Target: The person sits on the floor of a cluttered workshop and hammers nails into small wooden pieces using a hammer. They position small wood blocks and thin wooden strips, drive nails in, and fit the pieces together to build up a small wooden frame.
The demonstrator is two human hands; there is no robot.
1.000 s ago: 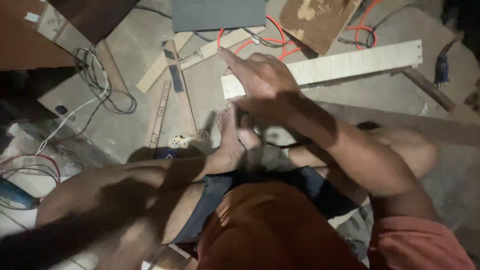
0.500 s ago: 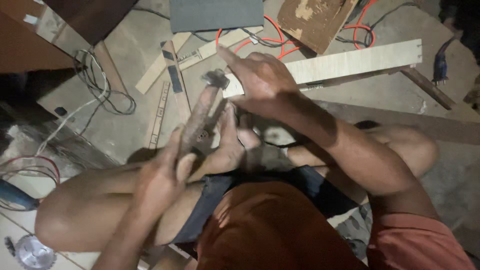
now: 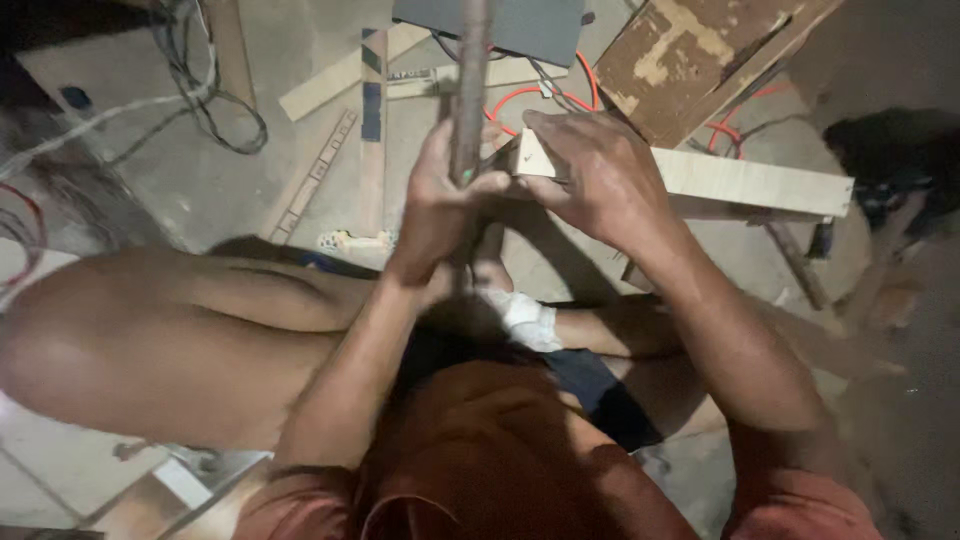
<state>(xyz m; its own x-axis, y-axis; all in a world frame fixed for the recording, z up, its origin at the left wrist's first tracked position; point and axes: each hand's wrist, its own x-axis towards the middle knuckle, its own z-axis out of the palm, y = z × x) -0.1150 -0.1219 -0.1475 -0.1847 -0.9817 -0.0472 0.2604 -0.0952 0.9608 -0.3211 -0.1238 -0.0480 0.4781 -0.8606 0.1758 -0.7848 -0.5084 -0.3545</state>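
floor (image 3: 200,190): grey concrete, dim | cables (image 3: 215,110), red wire (image 3: 530,95), wood offcuts (image 3: 330,85) scattered

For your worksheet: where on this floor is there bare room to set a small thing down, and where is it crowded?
Bare concrete lies between the cable loops and the thin wooden slat. Another patch lies below the pale plank, right of the right forearm. Crowded: the top centre, with the red cable, grey panel and both hands.

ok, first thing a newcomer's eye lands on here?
The two hands at centre: the left hand is wrapped round a dark upright handle, and the right hand presses on a pale wooden plank beside it. Next come the red cable looping at the top and the bare leg across the left.
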